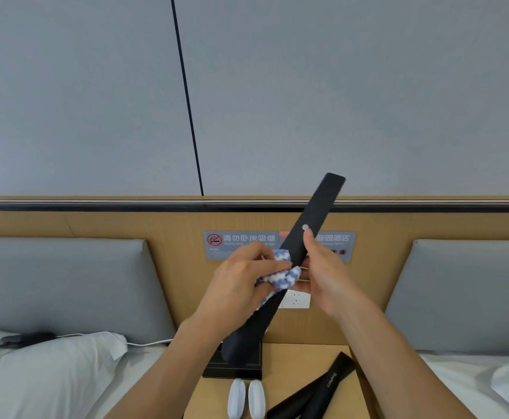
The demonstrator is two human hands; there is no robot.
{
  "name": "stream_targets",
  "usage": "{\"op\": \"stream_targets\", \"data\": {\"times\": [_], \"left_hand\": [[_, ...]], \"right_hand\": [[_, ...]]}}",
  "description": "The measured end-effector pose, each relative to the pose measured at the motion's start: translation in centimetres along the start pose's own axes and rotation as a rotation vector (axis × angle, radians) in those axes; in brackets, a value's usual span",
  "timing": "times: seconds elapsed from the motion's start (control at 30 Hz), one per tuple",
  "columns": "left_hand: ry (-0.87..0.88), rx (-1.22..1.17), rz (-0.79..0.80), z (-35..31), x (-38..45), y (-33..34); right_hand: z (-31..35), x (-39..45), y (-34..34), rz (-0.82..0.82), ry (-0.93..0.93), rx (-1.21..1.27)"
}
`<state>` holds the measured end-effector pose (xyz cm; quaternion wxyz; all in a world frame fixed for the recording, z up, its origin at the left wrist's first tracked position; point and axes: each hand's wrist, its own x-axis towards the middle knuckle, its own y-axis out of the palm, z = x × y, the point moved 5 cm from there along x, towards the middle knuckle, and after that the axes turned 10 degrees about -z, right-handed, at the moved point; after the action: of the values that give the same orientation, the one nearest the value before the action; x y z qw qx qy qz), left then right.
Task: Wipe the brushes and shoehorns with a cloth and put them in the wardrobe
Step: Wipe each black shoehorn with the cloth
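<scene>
Long black shoehorn [300, 252] held tilted in the air above the bedside table [301, 373], upper end up-right. Right hand [327, 278] grips its middle, thumb on the front face. Left hand [241, 285] pinches a blue-and-white cloth [280, 275] against the shoehorn. Second black shoehorn [316, 391] lies on the table beside two white brushes [246, 399].

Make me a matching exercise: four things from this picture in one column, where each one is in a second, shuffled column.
1. long black shoehorn
2. blue-and-white cloth
3. two white brushes
4. no-smoking sign

A. on the wooden headboard panel
B. lying side by side on the bedside table
C. bunched in the left hand
D. held up by the right hand

Pairs: 1-D, 2-C, 3-B, 4-A
</scene>
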<state>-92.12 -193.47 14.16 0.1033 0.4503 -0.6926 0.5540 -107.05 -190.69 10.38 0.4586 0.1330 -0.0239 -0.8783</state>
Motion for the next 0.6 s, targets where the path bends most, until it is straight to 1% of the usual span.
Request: {"op": "stream_targets", "data": {"times": [0.1,0.27,0.43,0.6], "left_hand": [[0.013,-0.015,-0.019,-0.8,0.7,0.4],[-0.014,-0.064,-0.061,-1.8,1.5,1.1],[-0.032,-0.060,-0.120,-2.6,2.5,1.2],[-0.072,-0.070,-0.198,-3.0,3.1,1.4]], "right_hand": [[0.4,0.0,-0.3,0.004,0.004,0.007],[0.1,-0.1,-1.4,0.040,0.036,0.028],[-0.9,-0.1,-1.4,0.089,0.063,0.058],[-1.2,-0.1,-0.5,0.068,0.051,0.175]]}}
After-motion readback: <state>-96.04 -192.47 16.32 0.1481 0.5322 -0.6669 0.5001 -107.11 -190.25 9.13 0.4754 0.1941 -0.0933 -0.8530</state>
